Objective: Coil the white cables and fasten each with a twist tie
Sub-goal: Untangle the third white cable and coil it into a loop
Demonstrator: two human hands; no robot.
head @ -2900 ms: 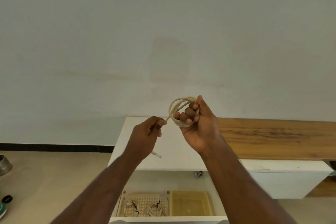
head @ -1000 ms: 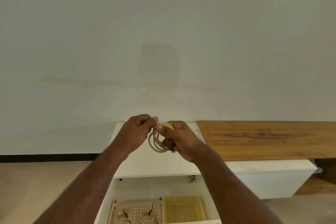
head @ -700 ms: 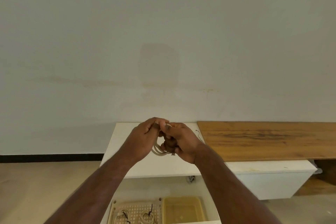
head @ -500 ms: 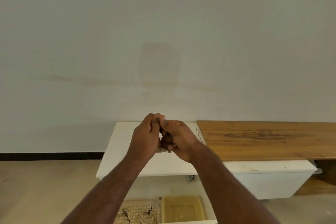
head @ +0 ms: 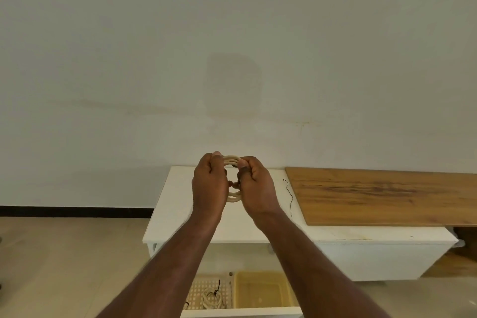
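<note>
White cable coil (head: pixel 231 160) is gripped w/ curled fingers by left hand (head: pixel 209 183) & right hand (head: pixel 256 184), above white surface (head: pixel 175 204); coil's sides are hidden. Twist tie (head: pixel 290 195) lies on surface.

Single view only, head-worn wide-angle camera, no second view to overlap. Looks forward and slightly down, facing plain wall (head: pixel 232 46) straight on. Wall fills upper half and more of frame. Desk (head: pixel 175 204) edge sits below centre, near. Forearms enter from bottom edge; left hand (head: pixel 209 183) and right hand (head: pixel 258 188) close to lens, mid-frame. Floor (head: pixel 64 253) visible lower left.
</note>
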